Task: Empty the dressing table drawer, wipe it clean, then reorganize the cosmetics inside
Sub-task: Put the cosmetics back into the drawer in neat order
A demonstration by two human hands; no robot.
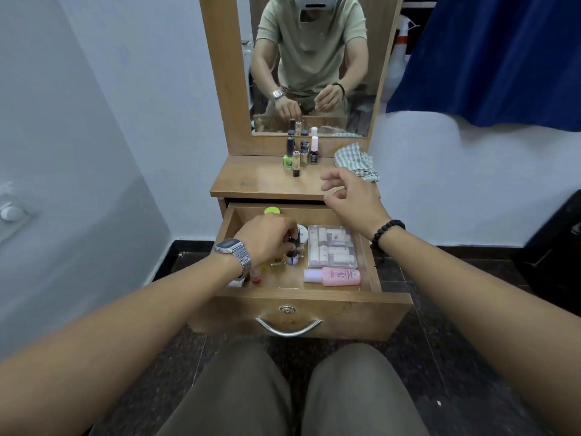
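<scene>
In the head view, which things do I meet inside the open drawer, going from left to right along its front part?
Small red bottle → left hand gripping a small dark-capped bottle → pink bottle lying on its side, with the clear plastic box just behind it.

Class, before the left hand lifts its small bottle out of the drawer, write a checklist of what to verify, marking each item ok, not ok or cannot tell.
1. Left hand grips the small dark-capped bottle: ok.
2. Right hand free to receive: ok, it holds nothing.
3. Bare space on the wooden tabletop beside the cluster of nail polish bottles: ok.
4. Open wooden drawer emptied: not ok; the pink lying bottle and clear plastic box remain.
5. Checked cloth ready: ok.
6. Bottle cap tight: cannot tell.
</scene>
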